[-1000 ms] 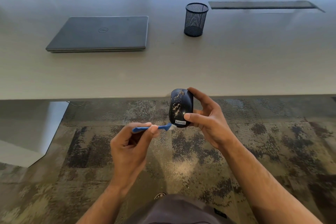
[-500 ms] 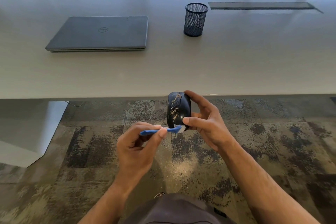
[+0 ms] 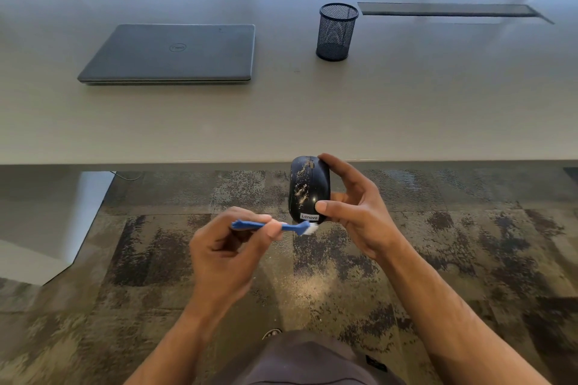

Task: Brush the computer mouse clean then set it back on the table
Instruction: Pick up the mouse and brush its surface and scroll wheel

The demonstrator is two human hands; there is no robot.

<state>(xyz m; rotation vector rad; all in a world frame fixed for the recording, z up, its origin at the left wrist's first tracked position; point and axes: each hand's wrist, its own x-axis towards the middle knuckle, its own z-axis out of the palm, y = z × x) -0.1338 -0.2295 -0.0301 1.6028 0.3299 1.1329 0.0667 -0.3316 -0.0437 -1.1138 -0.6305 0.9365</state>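
The mouse [image 3: 309, 189] was gripped upright by the right hand [image 3: 353, 206] — the brush [image 3: 291, 227], pinched in the left hand [image 3: 228, 247], was held crosswise at its lower end.

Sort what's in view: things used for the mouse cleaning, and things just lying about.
In use: computer mouse in the right hand; blue brush in the left hand; table.
Lying about: closed laptop; mesh pen cup.

Glossy speckled mouse [image 3: 309, 189], wire-mesh cup [image 3: 336, 31], matt laptop [image 3: 170, 53].
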